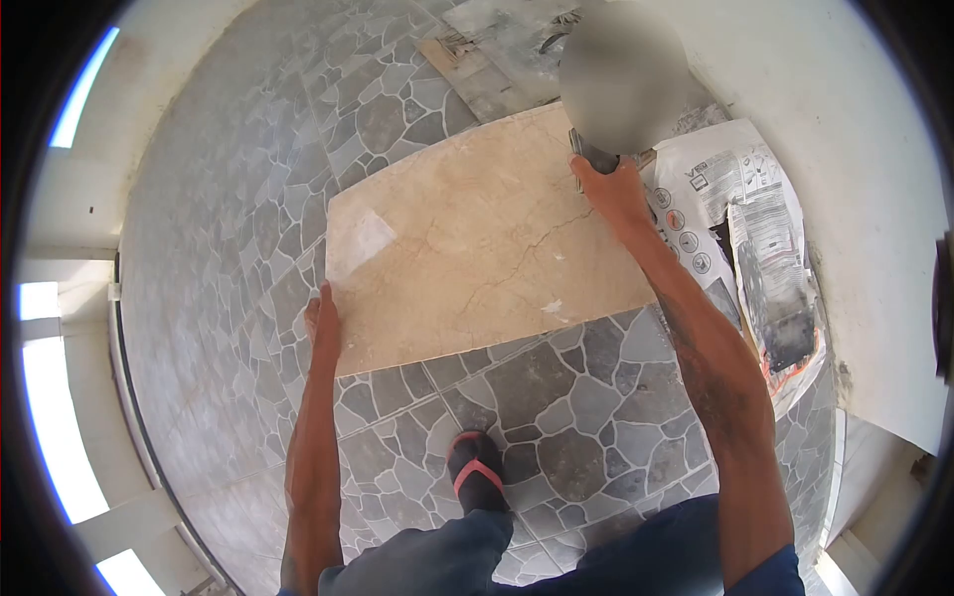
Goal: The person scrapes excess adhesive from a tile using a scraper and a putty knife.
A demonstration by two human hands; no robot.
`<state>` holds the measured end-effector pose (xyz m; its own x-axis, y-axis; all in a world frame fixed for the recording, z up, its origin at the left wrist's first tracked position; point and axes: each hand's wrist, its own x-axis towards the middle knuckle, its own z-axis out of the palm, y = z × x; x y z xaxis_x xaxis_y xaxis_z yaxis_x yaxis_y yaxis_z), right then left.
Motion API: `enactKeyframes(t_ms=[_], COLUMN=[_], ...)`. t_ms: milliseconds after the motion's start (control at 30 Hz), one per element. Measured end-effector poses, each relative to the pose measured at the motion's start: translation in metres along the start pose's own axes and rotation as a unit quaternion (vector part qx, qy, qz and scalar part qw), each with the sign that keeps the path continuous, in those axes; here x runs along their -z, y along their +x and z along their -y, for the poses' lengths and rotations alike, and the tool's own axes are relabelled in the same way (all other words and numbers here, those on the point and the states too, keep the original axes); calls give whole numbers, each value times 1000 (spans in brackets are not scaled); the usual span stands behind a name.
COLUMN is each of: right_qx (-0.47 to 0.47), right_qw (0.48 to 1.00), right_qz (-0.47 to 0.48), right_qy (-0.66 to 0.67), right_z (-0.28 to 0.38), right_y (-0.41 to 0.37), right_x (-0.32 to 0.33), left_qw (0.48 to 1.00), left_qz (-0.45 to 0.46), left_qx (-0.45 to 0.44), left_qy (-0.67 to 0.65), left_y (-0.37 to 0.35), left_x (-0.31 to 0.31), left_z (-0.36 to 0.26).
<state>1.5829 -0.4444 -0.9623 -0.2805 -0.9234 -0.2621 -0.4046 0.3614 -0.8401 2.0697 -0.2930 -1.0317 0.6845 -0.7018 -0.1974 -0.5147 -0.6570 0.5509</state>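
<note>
A large beige tile (477, 238) with brown veins lies between my hands, above the stone-patterned floor. At its left edge, my left hand (323, 320) holds the tile, fingers curled around the rim. My right hand (608, 189) is at the tile's upper right, closed on a dark hand tool (594, 156) that touches or nearly touches the tile's right edge. A round blur hides what lies just above that tool. A pale patch (363, 241) marks the tile's left part, and a small white smear shows near its lower edge.
Right of the tile, an opened paper bag (770, 228) leans by the wall (865, 199). Dusty boards (497, 74) lie beyond the tile. My sandalled foot (477, 472) stands on the patterned floor (566, 427) below it. Bright openings line the far left.
</note>
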Motion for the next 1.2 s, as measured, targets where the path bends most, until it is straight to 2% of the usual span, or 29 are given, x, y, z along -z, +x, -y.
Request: enactKeyframes(t_ms=[100, 233, 333, 467, 600, 733, 867, 1000, 1067, 1100, 1167, 1200], right_qx=[-13, -102, -112, -191, -242, -314, -372, -422, -465, -486, -515, -527], right_qw=[998, 994, 994, 980, 959, 920, 867, 787, 731, 702, 637, 604], right_qz=[16, 46, 3, -53, -135, -209, -311, -421, -479, -504, -547, -566], right_qy=[-58, -7, -6, 14, 65, 107, 119, 159, 142, 134, 174, 193], right_z=[43, 65, 73, 127, 177, 217, 253, 269, 263, 260, 273, 276], right_y=[-43, -107, -166, -274, -405, -561, -691, -803, -857, -882, -922, -938], right_x=[53, 136, 210, 337, 470, 590, 678, 741, 756, 761, 780, 787], left_qw=[999, 998, 997, 989, 982, 960, 918, 831, 798, 769, 706, 686], left_qz=[40, 30, 63, 112, 144, 230, 306, 409, 445, 459, 483, 506], left_qx=[-22, -63, -47, -92, -117, -152, -241, -344, -370, -415, -497, -501], left_qy=[-16, 6, 24, 17, 26, 53, 82, 152, 170, 162, 147, 150], left_y=[-22, -101, -180, -280, -384, -475, -563, -662, -718, -740, -780, -811], left_x=[49, 133, 200, 288, 374, 452, 469, 451, 431, 415, 386, 379], left_z=[-37, -113, -200, -285, -359, -432, -505, -577, -613, -621, -636, -654])
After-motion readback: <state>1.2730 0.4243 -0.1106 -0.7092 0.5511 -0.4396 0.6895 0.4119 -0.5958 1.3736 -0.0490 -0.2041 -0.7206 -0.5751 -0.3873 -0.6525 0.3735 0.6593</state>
